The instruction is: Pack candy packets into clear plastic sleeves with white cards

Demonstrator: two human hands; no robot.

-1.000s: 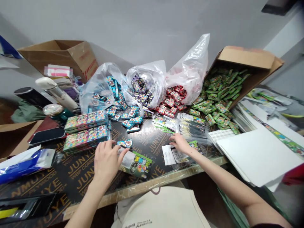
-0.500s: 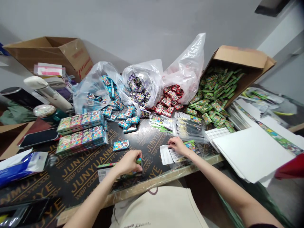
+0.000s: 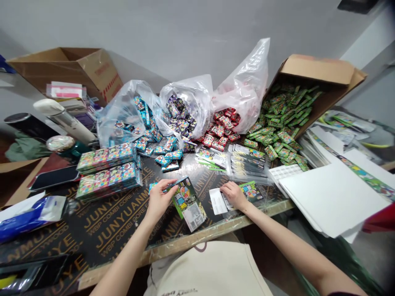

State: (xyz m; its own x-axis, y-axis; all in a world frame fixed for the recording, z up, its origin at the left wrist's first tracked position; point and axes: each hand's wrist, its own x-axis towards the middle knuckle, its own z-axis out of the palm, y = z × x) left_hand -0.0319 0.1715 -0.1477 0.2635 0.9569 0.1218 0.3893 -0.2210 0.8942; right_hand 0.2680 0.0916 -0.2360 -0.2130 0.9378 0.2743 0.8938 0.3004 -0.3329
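My left hand (image 3: 159, 198) pinches the top of a green printed card pack (image 3: 188, 202) in a clear sleeve, tilted above the black board. A small blue packet (image 3: 153, 186) lies just behind that hand. My right hand (image 3: 233, 194) rests with fingers curled on a pile of clear sleeves and white-backed cards (image 3: 217, 201) near the table's front edge, beside another green card (image 3: 250, 191). Whether the right hand grips one sleeve I cannot make out.
Two stacks of wrapped colourful packs (image 3: 108, 168) sit at left. Plastic bags of blue (image 3: 129, 115), purple (image 3: 185, 111) and red packets (image 3: 225, 125) stand behind. A tipped cardboard box (image 3: 321, 72) spills green packets. White sheets (image 3: 333, 197) lie at right; another box (image 3: 70, 68) sits at far left.
My left hand lifted the green card pack from flat on the board and turned it upright, moving slightly right. My right hand stayed on the sleeve pile.
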